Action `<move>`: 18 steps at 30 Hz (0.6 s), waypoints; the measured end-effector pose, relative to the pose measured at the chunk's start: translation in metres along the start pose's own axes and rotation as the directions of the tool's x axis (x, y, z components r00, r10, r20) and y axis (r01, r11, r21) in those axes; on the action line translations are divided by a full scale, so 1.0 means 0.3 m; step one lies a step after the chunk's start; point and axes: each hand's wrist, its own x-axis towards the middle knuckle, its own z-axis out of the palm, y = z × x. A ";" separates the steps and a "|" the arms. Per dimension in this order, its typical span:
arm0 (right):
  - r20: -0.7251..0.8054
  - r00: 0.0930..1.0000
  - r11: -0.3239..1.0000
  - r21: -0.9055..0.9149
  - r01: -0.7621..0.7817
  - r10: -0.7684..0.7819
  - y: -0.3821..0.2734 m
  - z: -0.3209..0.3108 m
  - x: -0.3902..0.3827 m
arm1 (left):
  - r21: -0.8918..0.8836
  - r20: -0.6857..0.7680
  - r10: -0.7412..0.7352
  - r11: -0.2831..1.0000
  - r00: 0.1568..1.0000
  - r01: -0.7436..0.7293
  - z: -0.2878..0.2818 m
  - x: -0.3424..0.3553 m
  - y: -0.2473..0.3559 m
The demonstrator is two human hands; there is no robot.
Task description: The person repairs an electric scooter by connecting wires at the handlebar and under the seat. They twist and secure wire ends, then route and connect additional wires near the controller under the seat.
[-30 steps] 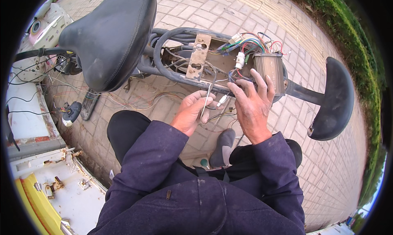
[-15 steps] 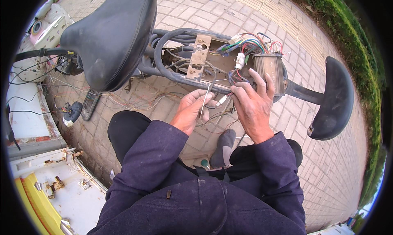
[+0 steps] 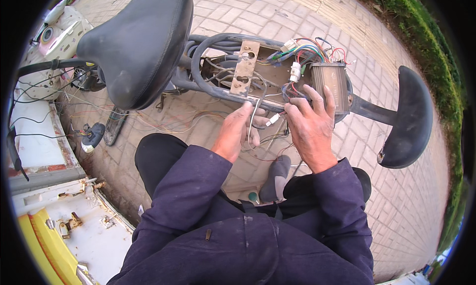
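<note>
A thin whitish wire [image 3: 252,120] hangs from the black tube frame [image 3: 220,92] and crosses in front of my left hand [image 3: 236,130]. That hand's thumb reaches up beside the frame, apart from its loosely curled fingers, with the wire running between them. My right hand [image 3: 314,133] pinches the thin leads of a small white connector plug [image 3: 272,119] between thumb and forefinger, its other fingers raised. Just beyond it sits a ribbed metal controller box [image 3: 331,86]. Another white connector [image 3: 295,71] and several coloured wires [image 3: 310,48] lie in the frame's open bay.
A black saddle [image 3: 144,47] rises at the left, and a black padded backrest [image 3: 409,119] sticks out right. Loose wires [image 3: 148,120] trail across the brick paving [image 3: 386,205]. White, rusty-edged panels [image 3: 94,235] stand lower left. A hedge [image 3: 421,32] borders the far right.
My left thumb has lifted off the whitish wire toward the frame, and the fingers have loosened. My right hand keeps its pinch by the plug. The whole view has shifted slightly.
</note>
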 end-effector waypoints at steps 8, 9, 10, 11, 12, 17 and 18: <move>-0.075 0.995 0.995 0.083 -0.057 0.064 0.007 0.007 0.003 | 0.043 0.010 0.068 0.997 0.998 -0.068 -0.029 0.009 -0.012; -0.086 0.993 0.992 0.102 -0.069 0.078 0.007 0.007 0.005 | 0.018 0.018 0.046 0.999 0.999 -0.047 -0.032 0.008 -0.017; -0.093 0.993 0.992 0.110 -0.065 0.076 0.006 0.006 0.006 | -0.008 0.027 0.025 1.000 0.999 -0.024 -0.035 0.007 -0.021; -0.104 0.992 0.990 0.124 -0.062 0.075 0.005 0.005 0.008 | 0.051 0.040 0.003 0.999 0.999 -0.005 -0.031 0.007 -0.030; -0.115 0.990 0.988 0.139 -0.060 0.076 0.004 0.003 0.010 | 0.112 0.051 -0.020 0.994 0.999 0.014 -0.022 0.006 -0.041; -0.057 0.996 0.990 0.127 -0.063 0.071 -0.007 -0.014 0.011 | 0.600 -0.026 0.130 0.795 0.991 -0.089 0.020 -0.009 -0.039; -0.054 0.996 0.989 0.130 -0.067 0.075 -0.007 -0.015 0.011 | 0.711 -0.017 0.311 0.672 0.950 -0.207 0.029 -0.021 -0.028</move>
